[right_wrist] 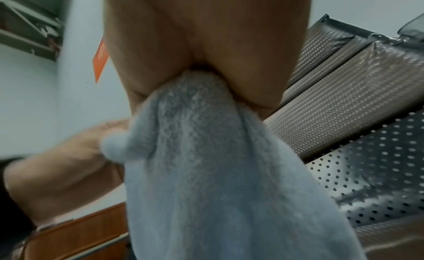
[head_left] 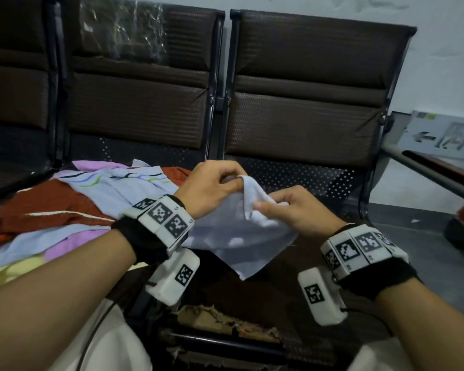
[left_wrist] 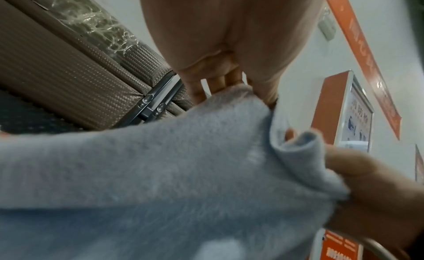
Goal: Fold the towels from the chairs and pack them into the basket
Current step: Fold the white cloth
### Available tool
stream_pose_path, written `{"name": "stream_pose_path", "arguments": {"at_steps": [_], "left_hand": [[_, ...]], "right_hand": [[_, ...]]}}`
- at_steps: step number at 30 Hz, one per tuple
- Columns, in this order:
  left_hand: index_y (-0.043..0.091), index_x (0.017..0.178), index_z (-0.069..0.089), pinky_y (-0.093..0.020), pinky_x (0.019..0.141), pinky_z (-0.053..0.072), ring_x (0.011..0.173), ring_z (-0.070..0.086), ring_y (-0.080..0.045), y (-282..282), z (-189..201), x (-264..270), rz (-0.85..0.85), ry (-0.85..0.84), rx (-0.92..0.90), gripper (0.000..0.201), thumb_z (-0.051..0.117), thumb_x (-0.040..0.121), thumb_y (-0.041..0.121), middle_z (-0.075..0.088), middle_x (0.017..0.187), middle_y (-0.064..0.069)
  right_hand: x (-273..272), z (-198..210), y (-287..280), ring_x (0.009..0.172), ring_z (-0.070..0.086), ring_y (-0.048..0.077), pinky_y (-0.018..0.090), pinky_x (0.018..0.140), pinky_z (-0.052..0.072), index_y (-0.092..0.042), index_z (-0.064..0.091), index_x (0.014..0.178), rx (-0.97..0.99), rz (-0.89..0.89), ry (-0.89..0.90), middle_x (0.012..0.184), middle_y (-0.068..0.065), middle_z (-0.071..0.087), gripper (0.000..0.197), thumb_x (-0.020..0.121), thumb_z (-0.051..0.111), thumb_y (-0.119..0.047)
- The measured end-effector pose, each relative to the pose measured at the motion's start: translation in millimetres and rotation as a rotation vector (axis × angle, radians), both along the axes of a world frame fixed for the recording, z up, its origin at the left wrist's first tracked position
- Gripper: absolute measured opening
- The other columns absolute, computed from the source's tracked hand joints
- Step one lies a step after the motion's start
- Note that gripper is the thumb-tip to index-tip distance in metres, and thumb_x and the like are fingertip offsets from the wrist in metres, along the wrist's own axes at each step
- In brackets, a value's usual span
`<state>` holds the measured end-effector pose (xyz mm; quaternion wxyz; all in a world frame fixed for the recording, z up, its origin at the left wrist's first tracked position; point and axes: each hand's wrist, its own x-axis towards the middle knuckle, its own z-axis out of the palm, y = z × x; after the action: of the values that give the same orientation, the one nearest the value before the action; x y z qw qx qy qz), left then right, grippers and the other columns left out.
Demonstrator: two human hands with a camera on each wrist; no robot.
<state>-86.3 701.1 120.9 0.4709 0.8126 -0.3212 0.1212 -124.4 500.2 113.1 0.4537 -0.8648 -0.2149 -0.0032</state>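
Head view: both hands, left hand (head_left: 209, 188) and right hand (head_left: 300, 210), pinch pale blue towel (head_left: 241, 236), unfolded; towel heap (head_left: 65, 210) awaits on chair seat; basket unseen.

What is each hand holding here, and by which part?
Both the left hand and right hand pinch the light blue towel along its bunched top edge.

Pale blue-grey terry towel (head_left: 241, 236): small, soft-piled, unfolded, held up in the air at two points of its upper edge, lower corner hanging free in front of the chair seat. Heap of loose towels (head_left: 65, 210), rust-red, pink, light blue striped and pale yellow: crumpled, overlapping, lying on the chair seat to the left.
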Motion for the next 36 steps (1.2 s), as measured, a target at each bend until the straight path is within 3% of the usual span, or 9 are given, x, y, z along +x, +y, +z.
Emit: {"name": "stream_pose_path", "arguments": {"at_steps": [5,8,12,17,22,25,29,33,36], "left_hand": [[0.002,0.084,0.059,-0.021,0.063,0.037,0.065,0.045,-0.003,6,-12,-1,-0.112,0.093,0.137,0.025,0.067,0.083,0.025,0.051,0.073,0.002],[0.006,0.077,0.054,-0.020,0.062,0.029,0.065,0.040,-0.004,5,-23,-1,0.000,-0.072,0.366,0.030,0.072,0.080,0.030,0.041,0.075,0.005],[0.017,0.074,0.055,-0.014,0.058,0.033,0.068,0.052,-0.011,10,-28,5,0.099,-0.014,0.352,0.022,0.070,0.082,0.030,0.056,0.071,0.005],[0.019,0.081,0.053,-0.035,0.079,0.035,0.084,0.059,-0.023,34,-24,18,0.404,-0.089,0.667,0.033,0.059,0.084,0.052,0.063,0.081,0.001],[0.018,0.071,0.043,-0.026,0.061,0.035,0.070,0.053,-0.022,23,-1,2,0.304,-0.051,0.387,0.031,0.069,0.083,0.032,0.051,0.069,0.002],[0.015,0.081,0.053,-0.011,0.058,0.037,0.064,0.050,-0.005,-5,14,-19,0.072,-0.047,0.181,0.019,0.071,0.081,0.020,0.056,0.070,0.009],[0.012,0.085,0.057,-0.032,0.072,0.048,0.077,0.059,-0.013,-15,20,-28,-0.031,0.061,0.113,0.017,0.070,0.082,0.023,0.064,0.081,-0.002],[0.005,0.085,0.059,-0.034,0.074,0.047,0.076,0.055,-0.011,-12,16,-27,-0.044,0.114,0.027,0.010,0.067,0.081,0.009,0.063,0.082,-0.008],[0.006,0.085,0.061,-0.025,0.071,0.045,0.074,0.054,-0.007,-3,10,-21,-0.048,0.119,0.015,0.008,0.066,0.080,0.003,0.061,0.079,-0.002]], "right_hand": [[-3,9,-10,0.062,0.050,0.005,0.022,0.059,0.039,-0.006,0.060,0.067,0.113,-0.046,-0.128,0.063,-0.006,0.055,0.034,0.095,0.055,-0.023],[-5,14,-12,0.065,0.050,0.004,0.022,0.062,0.039,-0.016,0.062,0.069,0.188,-0.078,-0.197,0.066,-0.009,0.055,0.031,0.096,0.051,-0.028],[-8,21,-20,0.064,0.048,-0.003,0.014,0.061,0.039,-0.020,0.061,0.070,0.254,-0.133,-0.304,0.064,-0.016,0.053,0.030,0.098,0.050,-0.026],[-8,25,-52,0.061,0.041,0.002,0.021,0.056,0.034,-0.005,0.052,0.070,0.339,-0.464,-0.445,0.064,-0.007,0.046,0.036,0.099,0.047,-0.026],[-6,14,-66,0.069,0.049,0.005,0.015,0.061,0.039,-0.012,0.055,0.079,0.200,-0.628,-0.400,0.075,-0.002,0.055,0.017,0.096,0.050,-0.015],[-3,6,-51,0.083,0.055,0.007,0.014,0.071,0.042,-0.014,0.057,0.103,0.144,-0.542,-0.259,0.093,-0.005,0.059,0.013,0.094,0.050,-0.007],[-7,9,-20,0.087,0.054,-0.011,0.001,0.076,0.038,-0.019,0.058,0.114,0.189,-0.349,-0.122,0.102,-0.013,0.058,0.019,0.100,0.044,-0.020],[-20,11,-4,0.085,0.060,-0.003,0.014,0.080,0.046,-0.020,0.068,0.097,0.112,0.049,0.085,0.094,-0.007,0.068,0.020,0.090,0.056,-0.035],[-19,7,-1,0.071,0.057,0.007,0.025,0.068,0.046,-0.014,0.071,0.080,-0.102,0.081,0.076,0.074,0.000,0.065,0.012,0.086,0.068,-0.024]]}}
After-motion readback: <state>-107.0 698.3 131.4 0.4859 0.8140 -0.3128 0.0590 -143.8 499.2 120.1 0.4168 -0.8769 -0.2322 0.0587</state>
